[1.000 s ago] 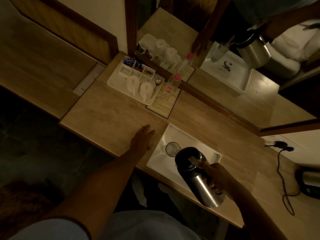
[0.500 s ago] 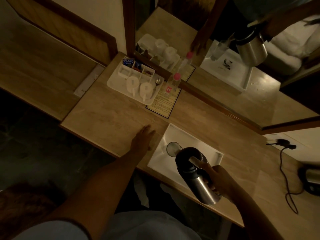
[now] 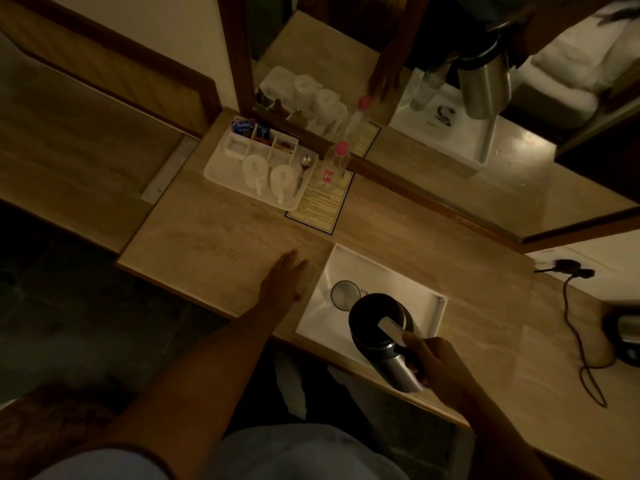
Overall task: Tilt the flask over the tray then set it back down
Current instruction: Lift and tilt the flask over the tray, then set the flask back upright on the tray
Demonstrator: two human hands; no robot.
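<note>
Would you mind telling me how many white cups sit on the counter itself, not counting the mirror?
2. Both stand side by side upside down in the compartment tray by the mirror: left cup, right cup. The mirror only repeats them; none seems hidden.

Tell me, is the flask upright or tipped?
Tipped: the flask, held in the right hand, leans its dark top over the white tray.

1. We see a flask (image 3: 398,362) of brushed metal with a dark, glossy plastic top.
2. We see a tray (image 3: 349,265) that looks like smooth white plastic.
3. We see a counter (image 3: 221,247) of matt, pale wood grain.
4. We see a clear glass (image 3: 345,295).
</note>
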